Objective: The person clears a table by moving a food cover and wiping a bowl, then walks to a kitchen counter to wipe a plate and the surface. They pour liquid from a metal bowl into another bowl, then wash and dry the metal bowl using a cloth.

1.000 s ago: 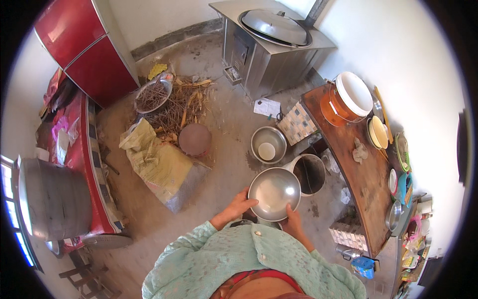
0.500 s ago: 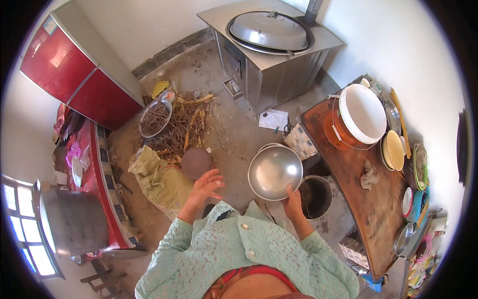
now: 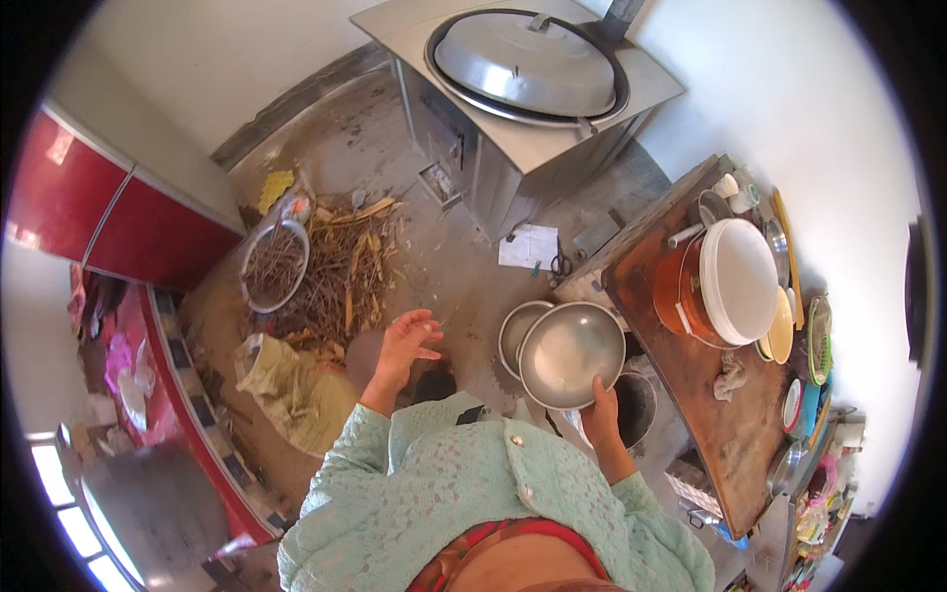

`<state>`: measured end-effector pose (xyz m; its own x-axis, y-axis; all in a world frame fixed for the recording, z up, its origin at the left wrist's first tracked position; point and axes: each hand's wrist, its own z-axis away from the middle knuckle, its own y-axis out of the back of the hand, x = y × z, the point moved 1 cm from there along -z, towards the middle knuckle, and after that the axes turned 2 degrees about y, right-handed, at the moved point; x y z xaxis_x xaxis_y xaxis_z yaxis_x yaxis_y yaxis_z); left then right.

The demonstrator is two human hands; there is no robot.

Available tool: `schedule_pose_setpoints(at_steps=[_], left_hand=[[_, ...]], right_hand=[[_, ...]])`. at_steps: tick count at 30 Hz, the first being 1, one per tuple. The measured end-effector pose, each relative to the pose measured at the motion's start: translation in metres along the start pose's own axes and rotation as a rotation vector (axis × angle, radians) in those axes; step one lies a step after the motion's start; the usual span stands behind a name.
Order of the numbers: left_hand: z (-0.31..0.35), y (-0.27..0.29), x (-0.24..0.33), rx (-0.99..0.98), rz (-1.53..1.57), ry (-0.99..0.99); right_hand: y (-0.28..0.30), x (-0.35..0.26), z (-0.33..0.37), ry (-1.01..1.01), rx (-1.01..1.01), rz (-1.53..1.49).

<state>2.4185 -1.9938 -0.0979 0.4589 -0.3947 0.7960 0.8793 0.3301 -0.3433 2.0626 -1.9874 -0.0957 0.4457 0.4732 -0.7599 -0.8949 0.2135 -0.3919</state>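
My right hand [image 3: 603, 414] grips the near rim of a shiny metal bowl [image 3: 570, 353], whose hollow faces up. Partly covered by it on the left is a second metal basin [image 3: 519, 331], lower down. In the air to the left, my left hand [image 3: 406, 353] holds nothing, its fingers apart and a little bent. Below that hand shows part of a round brown stool top [image 3: 365, 357]. A dark bucket [image 3: 639, 407] stands on the floor beside the right hand, partly hidden by the bowl.
At the back stands a metal stove [image 3: 552, 148] with a large lidded wok [image 3: 528, 64]. A brown table [image 3: 681, 434] at the right bears an orange bucket [image 3: 681, 286] with a white basin. Twigs [image 3: 335, 266] and a sack [image 3: 296, 385] lie on the left floor, near a red cupboard [image 3: 158, 227].
The bowl in my right hand has moved right, uncovering more of the basin beneath. My left hand has risen slightly. The whole view has shifted and turned.
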Motion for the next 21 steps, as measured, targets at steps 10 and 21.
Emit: schedule_pose_setpoints(at_steps=[10,21], left_hand=[[-0.161,-0.014,0.101,-0.126,-0.117,-0.047],[-0.289,-0.087,0.238,-0.151,-0.356,-0.216]], right_hand=[[-0.080,-0.017,-0.041,-0.006,0.150,-0.081],[-0.128,-0.058,-0.184,0.064,0.163,-0.279]])
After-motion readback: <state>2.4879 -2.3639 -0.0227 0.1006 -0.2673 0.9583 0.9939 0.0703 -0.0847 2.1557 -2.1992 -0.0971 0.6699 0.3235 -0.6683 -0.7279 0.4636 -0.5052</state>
